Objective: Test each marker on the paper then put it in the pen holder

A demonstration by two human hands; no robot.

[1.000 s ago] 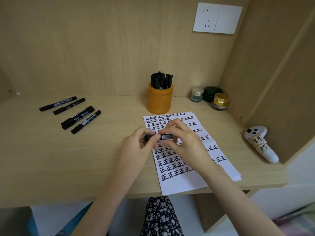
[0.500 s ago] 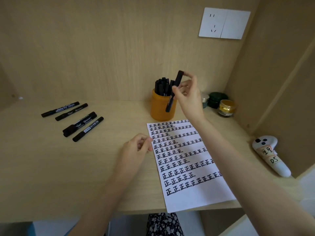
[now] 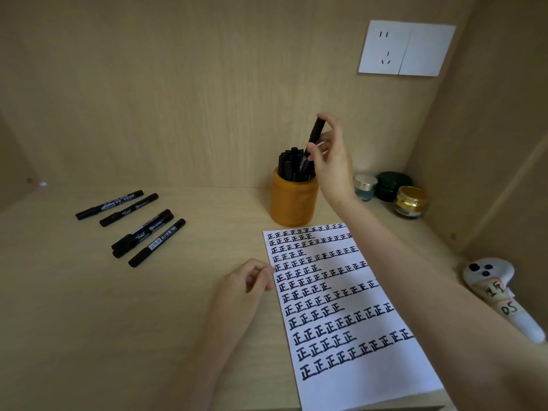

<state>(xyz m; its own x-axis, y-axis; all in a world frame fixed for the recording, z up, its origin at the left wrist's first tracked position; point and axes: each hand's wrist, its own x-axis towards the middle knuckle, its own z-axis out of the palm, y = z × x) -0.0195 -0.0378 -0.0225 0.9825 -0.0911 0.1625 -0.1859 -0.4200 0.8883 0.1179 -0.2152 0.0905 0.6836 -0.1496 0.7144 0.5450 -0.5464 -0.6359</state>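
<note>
Above the orange pen holder [image 3: 293, 203], the right hand [image 3: 332, 161] pinches a black marker [image 3: 311, 146] with its lower end among the markers inside, while the left hand [image 3: 246, 281] rests loosely curled, holding nothing, beside the paper [image 3: 370, 381].

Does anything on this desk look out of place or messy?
Nothing is spilled or broken. One oddity: a white handheld controller with handwritten labels lies at the right edge of the desk, unrelated to the markers. The paper also lies slightly askew.
</note>
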